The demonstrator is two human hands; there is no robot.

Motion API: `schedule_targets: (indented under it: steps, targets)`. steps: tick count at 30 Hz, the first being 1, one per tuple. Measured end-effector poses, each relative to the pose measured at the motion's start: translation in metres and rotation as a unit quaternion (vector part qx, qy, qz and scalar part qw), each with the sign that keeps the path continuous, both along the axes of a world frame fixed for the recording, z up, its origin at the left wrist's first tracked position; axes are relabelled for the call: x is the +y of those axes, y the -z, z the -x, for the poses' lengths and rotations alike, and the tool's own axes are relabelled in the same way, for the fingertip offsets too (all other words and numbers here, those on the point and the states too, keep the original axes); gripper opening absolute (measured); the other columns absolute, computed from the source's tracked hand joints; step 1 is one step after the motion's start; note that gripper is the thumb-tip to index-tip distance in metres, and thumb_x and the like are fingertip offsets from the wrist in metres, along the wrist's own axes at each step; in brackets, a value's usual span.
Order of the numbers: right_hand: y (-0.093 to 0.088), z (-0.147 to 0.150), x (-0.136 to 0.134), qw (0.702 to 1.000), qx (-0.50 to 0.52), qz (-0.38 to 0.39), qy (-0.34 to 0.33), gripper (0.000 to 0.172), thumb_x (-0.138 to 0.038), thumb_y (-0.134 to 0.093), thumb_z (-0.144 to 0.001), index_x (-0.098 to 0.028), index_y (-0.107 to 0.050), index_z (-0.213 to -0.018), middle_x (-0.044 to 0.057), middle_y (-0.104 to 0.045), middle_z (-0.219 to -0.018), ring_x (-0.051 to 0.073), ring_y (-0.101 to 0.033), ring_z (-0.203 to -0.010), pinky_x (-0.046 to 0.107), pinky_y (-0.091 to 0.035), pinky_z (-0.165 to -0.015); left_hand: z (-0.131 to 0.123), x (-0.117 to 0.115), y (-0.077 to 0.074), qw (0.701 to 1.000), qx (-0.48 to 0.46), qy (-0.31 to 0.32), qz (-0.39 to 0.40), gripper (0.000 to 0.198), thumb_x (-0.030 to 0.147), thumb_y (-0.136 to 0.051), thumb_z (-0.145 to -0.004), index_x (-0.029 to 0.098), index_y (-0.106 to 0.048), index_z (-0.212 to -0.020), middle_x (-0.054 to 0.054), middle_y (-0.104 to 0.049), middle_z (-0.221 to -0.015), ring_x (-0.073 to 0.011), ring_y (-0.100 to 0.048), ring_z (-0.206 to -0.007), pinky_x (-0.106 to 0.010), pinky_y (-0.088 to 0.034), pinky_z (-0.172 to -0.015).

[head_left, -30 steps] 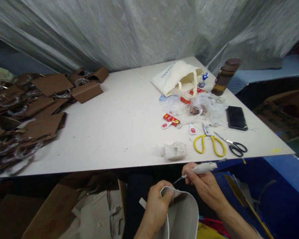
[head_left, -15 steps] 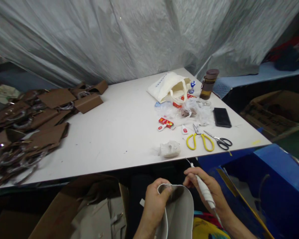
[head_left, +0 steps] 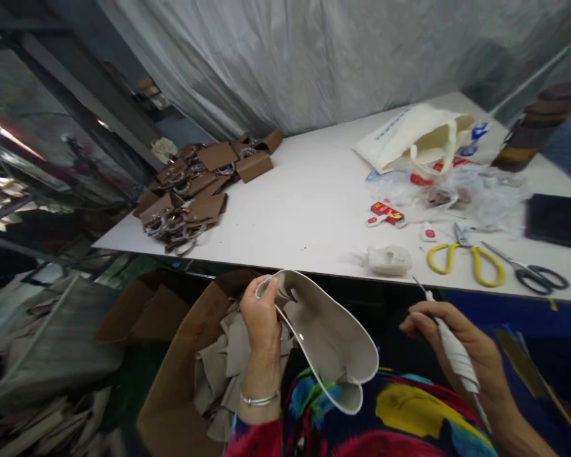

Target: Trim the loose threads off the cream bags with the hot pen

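Note:
In the head view my left hand (head_left: 261, 311) pinches one end of a pale grey bag piece (head_left: 333, 317). The piece looks like leather and curves open over my lap, its pale edges facing up. My right hand (head_left: 457, 343), off to the right and apart from it, is closed around a pen-like tool (head_left: 454, 355). This tool has a white-wrapped handle and a thin metal tip pointing up towards the table edge. Just beyond the tip a whitish block (head_left: 389, 260) lies on the table, near yellow-handled scissors (head_left: 466, 257) and black-handled scissors (head_left: 528, 270).
Brown bag parts (head_left: 204, 184) are heaped on the left of the white table (head_left: 295, 209). A cardboard box (head_left: 171, 381) of grey pieces (head_left: 228, 355) stands below. To the right are a cloth bag (head_left: 409, 136), plastic wrapping, a phone (head_left: 554, 219) and a bottle (head_left: 537, 130).
The view has swung left. My left hand has moved the bag piece leftward, away from my right hand, and the piece is now tilted with its inside showing. The tool stays in my right hand.

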State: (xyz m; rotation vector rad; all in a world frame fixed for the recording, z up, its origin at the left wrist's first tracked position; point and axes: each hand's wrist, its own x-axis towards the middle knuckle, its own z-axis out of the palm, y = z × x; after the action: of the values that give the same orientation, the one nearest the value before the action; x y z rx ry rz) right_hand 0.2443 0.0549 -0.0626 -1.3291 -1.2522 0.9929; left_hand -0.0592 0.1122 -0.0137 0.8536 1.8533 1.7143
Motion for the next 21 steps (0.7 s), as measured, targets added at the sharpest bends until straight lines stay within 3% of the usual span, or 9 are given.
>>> schedule_targets:
  steps: [4, 6, 8, 11, 13, 16, 18, 21]
  targets:
    - [0.001, 0.016, 0.002, 0.985, -0.060, -0.067, -0.148, 0.017, -0.039, -0.060, -0.104, -0.026, -0.069, -0.111, 0.003, -0.078, -0.093, 0.018, -0.074, -0.077, 0.023, -0.060, -0.069, 0.014, -0.013, 0.017, 0.997, 0.024, -0.072, -0.011, 0.030, 0.035, -0.080, -0.069, 0.015, -0.074, -0.090, -0.002, -0.072, -0.078, -0.0184, -0.064, -0.072, -0.029, -0.050, -0.067]
    - [0.002, 0.026, 0.006, 0.962, -0.122, -0.129, -0.207, 0.021, -0.032, -0.059, -0.104, -0.028, -0.066, -0.124, 0.005, -0.078, -0.110, 0.020, -0.077, -0.092, 0.026, -0.062, -0.080, 0.018, -0.017, 0.027, 0.996, 0.025, -0.089, -0.007, 0.030, 0.036, -0.081, -0.069, 0.015, -0.075, -0.091, -0.003, -0.072, -0.078, -0.0196, -0.065, -0.072, -0.030, -0.050, -0.067]
    - [0.002, 0.036, 0.011, 0.940, -0.190, -0.178, -0.220, 0.029, -0.026, -0.059, -0.103, -0.028, -0.061, -0.132, 0.008, -0.073, -0.131, 0.025, -0.075, -0.110, 0.034, -0.061, -0.092, 0.021, -0.019, 0.035, 0.995, 0.024, -0.098, -0.002, 0.031, 0.037, -0.080, -0.071, 0.015, -0.075, -0.092, -0.003, -0.073, -0.079, -0.0204, -0.066, -0.073, -0.031, -0.051, -0.067]
    - [0.003, 0.051, 0.020, 0.912, -0.291, -0.194, -0.212, 0.027, -0.021, -0.061, -0.100, -0.026, -0.061, -0.127, 0.012, -0.062, -0.147, 0.031, -0.075, -0.110, 0.042, -0.062, -0.091, 0.025, -0.022, 0.040, 0.994, 0.028, -0.105, 0.004, 0.033, 0.039, -0.080, -0.071, 0.015, -0.076, -0.094, -0.004, -0.075, -0.082, -0.0212, -0.067, -0.074, -0.031, -0.052, -0.068]
    - [0.002, 0.060, 0.025, 0.896, -0.336, -0.197, -0.211, 0.026, -0.022, -0.063, -0.099, -0.024, -0.062, -0.125, 0.014, -0.065, -0.143, 0.030, -0.078, -0.100, 0.040, -0.063, -0.084, 0.028, -0.025, 0.041, 0.994, 0.034, -0.106, 0.007, 0.033, 0.039, -0.080, -0.072, 0.016, -0.076, -0.095, -0.005, -0.075, -0.085, -0.0220, -0.068, -0.078, -0.032, -0.052, -0.070]
    - [0.005, 0.070, 0.029, 0.881, -0.368, -0.202, -0.219, 0.019, -0.028, -0.067, -0.098, -0.024, -0.064, -0.116, 0.012, -0.078, -0.113, 0.027, -0.077, -0.087, 0.034, -0.061, -0.075, 0.029, -0.028, 0.040, 0.994, 0.039, -0.101, 0.014, 0.033, 0.040, -0.079, -0.073, 0.015, -0.075, -0.095, -0.006, -0.075, -0.085, -0.0230, -0.069, -0.078, -0.033, -0.054, -0.070]
    - [0.011, 0.075, 0.030, 0.876, -0.379, -0.193, -0.227, 0.012, -0.030, -0.068, -0.096, -0.024, -0.064, -0.106, 0.008, -0.076, -0.094, 0.025, -0.074, -0.080, 0.032, -0.057, -0.068, 0.029, -0.030, 0.041, 0.994, 0.043, -0.095, 0.022, 0.031, 0.040, -0.079, -0.074, 0.014, -0.075, -0.092, -0.006, -0.075, -0.081, -0.0233, -0.069, -0.075, -0.033, -0.054, -0.068]
    - [0.023, 0.082, 0.029, 0.880, -0.381, -0.179, -0.220, 0.013, -0.027, -0.068, -0.093, -0.025, -0.059, -0.102, 0.005, -0.070, -0.088, 0.024, -0.070, -0.073, 0.032, -0.053, -0.063, 0.027, -0.033, 0.044, 0.994, 0.050, -0.091, 0.031, 0.028, 0.039, -0.079, -0.073, 0.015, -0.075, -0.088, -0.005, -0.075, -0.079, -0.0231, -0.069, -0.075, -0.032, -0.054, -0.067]
